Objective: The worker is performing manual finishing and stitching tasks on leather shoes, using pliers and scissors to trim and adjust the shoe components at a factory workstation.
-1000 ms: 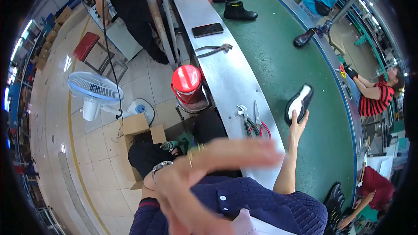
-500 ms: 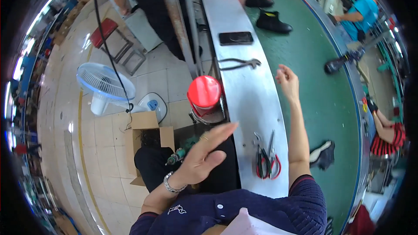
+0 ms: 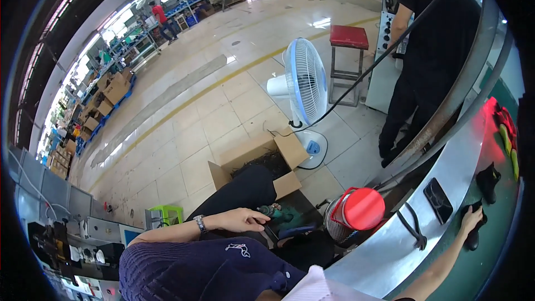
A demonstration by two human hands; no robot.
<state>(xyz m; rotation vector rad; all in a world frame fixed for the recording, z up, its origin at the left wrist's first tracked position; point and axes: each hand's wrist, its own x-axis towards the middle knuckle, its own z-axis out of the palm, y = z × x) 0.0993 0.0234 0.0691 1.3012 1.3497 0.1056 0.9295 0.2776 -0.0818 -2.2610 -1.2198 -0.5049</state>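
Note:
My right hand (image 3: 472, 218) reaches far to the right over the green belt and grips a black ankle boot (image 3: 473, 238) by its upper part. Another black boot (image 3: 489, 183) stands beyond it on the same belt. Low in front of me, my left hand (image 3: 245, 220) has loosely bent fingers, apart from one another. Its fingertips come close to a green tool (image 3: 273, 211) lying by my lap; whether they touch is unclear. On the metal ledge (image 3: 379, 270) between me and the belt lie pincers (image 3: 413, 227) and a black phone (image 3: 438, 200).
A red-lidded container (image 3: 363, 209) stands beside the ledge. An open cardboard box (image 3: 253, 153) with dark scraps is by my knee, and a fan (image 3: 306, 81) stands behind it. Beyond are a red stool (image 3: 349, 38) and a person in black (image 3: 437, 39). Yellow-green items (image 3: 508, 147) lie farther along the belt.
My view has swung left. My right hand, empty before over the belt, now holds a black boot. My left hand has lowered toward the green tool.

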